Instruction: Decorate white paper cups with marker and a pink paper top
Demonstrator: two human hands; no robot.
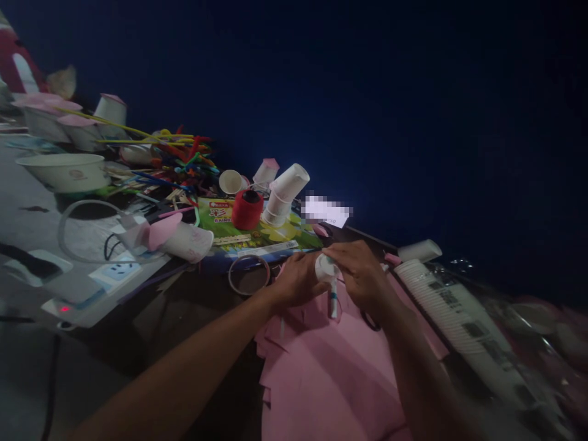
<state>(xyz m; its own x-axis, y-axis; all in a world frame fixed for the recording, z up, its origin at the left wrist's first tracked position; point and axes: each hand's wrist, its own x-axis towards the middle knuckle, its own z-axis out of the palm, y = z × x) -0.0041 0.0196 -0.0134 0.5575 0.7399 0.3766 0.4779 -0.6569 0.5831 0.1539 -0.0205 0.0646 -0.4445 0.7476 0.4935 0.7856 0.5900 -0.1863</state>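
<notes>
My left hand (301,280) is closed around a small white paper cup (324,268), just above a stack of pink paper (331,373). Fingers of my right hand (362,272) press on the cup's upper right side, and both hands hide much of it. Below the cup, a white tube with a teal band (333,303), like a glue stick or marker, is close to the paper; whether it touches is unclear. Part of a dark ring-shaped handle (371,321) shows under my right wrist. A roll of tape (249,274) lies left of my left hand.
A red thread spool (247,210) and stacked cups (285,193) stand on a green packet (220,229). Colourful pipe cleaners (188,153) lie behind a paper bowl (64,171). A power strip (98,288) is at left; nested paper cups (441,303) lie at right.
</notes>
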